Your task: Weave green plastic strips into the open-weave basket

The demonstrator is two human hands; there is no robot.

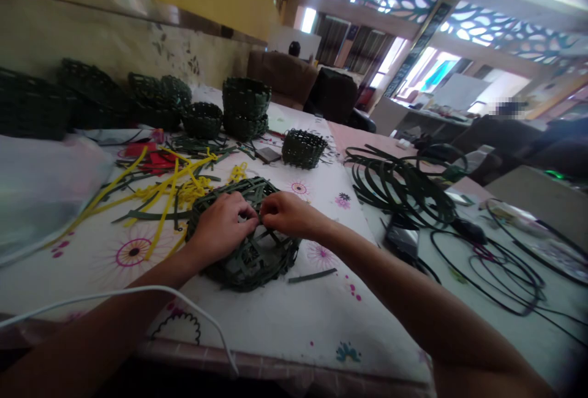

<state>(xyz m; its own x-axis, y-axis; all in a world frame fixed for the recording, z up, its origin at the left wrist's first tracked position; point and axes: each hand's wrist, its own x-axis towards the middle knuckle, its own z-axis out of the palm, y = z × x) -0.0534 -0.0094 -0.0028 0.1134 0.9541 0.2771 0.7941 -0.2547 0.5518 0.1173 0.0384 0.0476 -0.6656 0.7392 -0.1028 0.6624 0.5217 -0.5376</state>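
Observation:
A dark green woven basket [257,266] lies on the flowered tablecloth in front of me, its open lattice showing the cloth through the gaps. Over its left part rests my left hand [225,223], thumb and forefinger pinched at the weave. My right hand [289,213] is closed at the basket's top, its curled fingertips almost meeting the left ones. Both hands seem to grip the green strips of the weave, though the exact bits between the fingertips are hidden. A short loose green strip [313,275] lies just right of the basket.
Yellow strips [174,187] and green scraps are heaped at left. Finished-looking baskets [245,101] line the back, with a small basket [303,148] nearer. Coiled green strips [399,183], a phone [402,232] and black cables [496,269] lie right. A white cord [151,288] crosses the front left.

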